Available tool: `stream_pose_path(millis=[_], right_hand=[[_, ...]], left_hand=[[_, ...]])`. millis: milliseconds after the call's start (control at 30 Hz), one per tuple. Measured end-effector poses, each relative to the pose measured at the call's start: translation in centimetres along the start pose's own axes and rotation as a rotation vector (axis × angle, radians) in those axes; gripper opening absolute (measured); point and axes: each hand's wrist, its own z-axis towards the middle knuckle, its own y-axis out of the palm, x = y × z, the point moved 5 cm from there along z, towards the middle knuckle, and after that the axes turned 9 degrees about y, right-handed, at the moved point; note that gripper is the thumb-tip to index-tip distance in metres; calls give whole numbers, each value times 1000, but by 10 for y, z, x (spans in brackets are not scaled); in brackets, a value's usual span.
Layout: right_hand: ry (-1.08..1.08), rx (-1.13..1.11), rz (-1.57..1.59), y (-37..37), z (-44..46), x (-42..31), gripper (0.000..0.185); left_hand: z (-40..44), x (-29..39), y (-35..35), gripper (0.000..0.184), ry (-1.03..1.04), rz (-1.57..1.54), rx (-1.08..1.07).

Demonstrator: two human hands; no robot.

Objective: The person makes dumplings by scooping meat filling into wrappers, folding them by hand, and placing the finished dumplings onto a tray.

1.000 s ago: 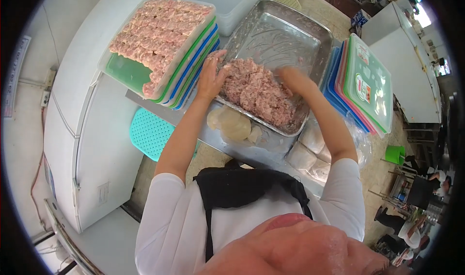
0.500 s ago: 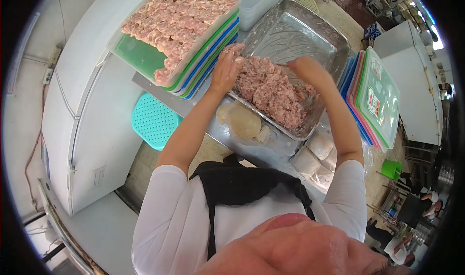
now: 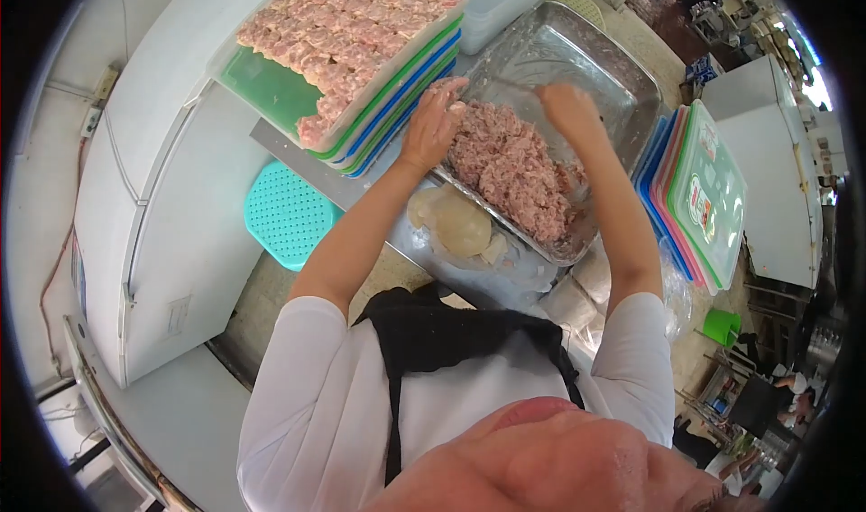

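resting left hand (image 3: 433, 129) beside the minced meat (image 3: 512, 171)

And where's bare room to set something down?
Free: far end of the metal tray, beyond the minced meat and right hand, though smeared; the turquoise stool beside the white appliance. Crowded: the tray's near end; alongside, stacked containers and lids.

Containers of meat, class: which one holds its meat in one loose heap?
The metal tray: its mince is mounded, whereas the topmost plastic container, at left, holds meat in rows.
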Motion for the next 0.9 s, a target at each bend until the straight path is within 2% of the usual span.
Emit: stream_pose_path(millis=[33, 133, 233, 267, 400, 500, 600, 700, 767, 833, 900], right_hand=[[-33, -4, -55, -3, -5, -15, 21], [-148, 89, 40, -24, -36, -28, 22], [47, -13, -54, -21, -19, 13, 21], [25, -7, -39, -16, -19, 10, 18], [-51, 13, -25, -17, -26, -46, 16], [-155, 10, -27, -38, -59, -99, 15], [-184, 51, -61, -35, -99, -122, 12], [-60, -73, -75, -35, -118, -99, 15], [30, -150, -199, -73, -121, -81, 15], [172, -108, -240, -107, -115, -68, 13], [147, 98, -218, -95, -107, -49, 14]], left_hand=[[0, -1, -2, 39, -22, -8, -5], [1, 2, -4, 40, -14, 28, -14], [2, 5, -4, 40, 27, 12, 21], [2, 6, -5, 41, 43, 11, 29], [1, 5, -6, 42, 64, -43, 54], [1, -1, -5, 42, 116, -32, 55], [2, -3, -5, 42, 119, -59, 26], [1, -2, -3, 42, 93, -16, -41], [1, -4, -2, 42, 88, 23, -58], [1, -8, -3, 43, 124, -1, -14], [-1, -10, -2, 43, 133, -43, 16]])
